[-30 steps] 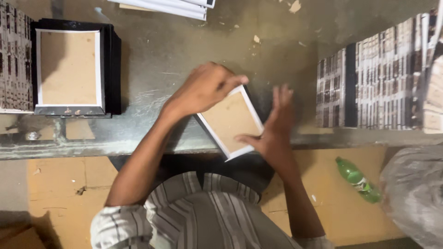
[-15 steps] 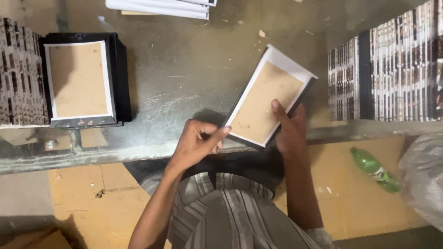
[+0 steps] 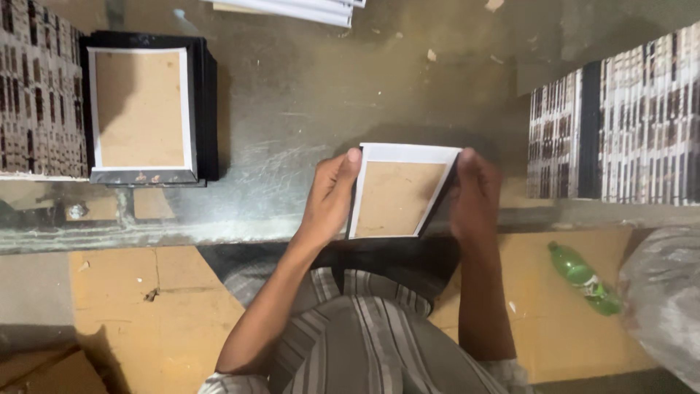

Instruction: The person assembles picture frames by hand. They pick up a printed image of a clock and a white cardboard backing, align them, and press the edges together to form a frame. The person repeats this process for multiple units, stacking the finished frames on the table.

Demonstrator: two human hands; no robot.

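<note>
Brown-backed frame (image 3: 397, 198) gripped edgewise between both hands (image 3: 332, 193).

Both hands are gripping a white-edged picture frame (image 3: 397, 193), brown backing facing up, over the metal workbench (image 3: 292, 117): left hand (image 3: 328, 197) on one side, right hand (image 3: 474, 193) on the other. Stack of similar frames (image 3: 146, 109) is sitting far left; green bottle (image 3: 583, 277) is lying on the floor.

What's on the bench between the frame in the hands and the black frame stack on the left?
In the head view, nothing: only bare, scuffed grey bench top lies between the white-edged, brown-backed frame, gripped by left hand and right hand, and the black frame stack.
</note>
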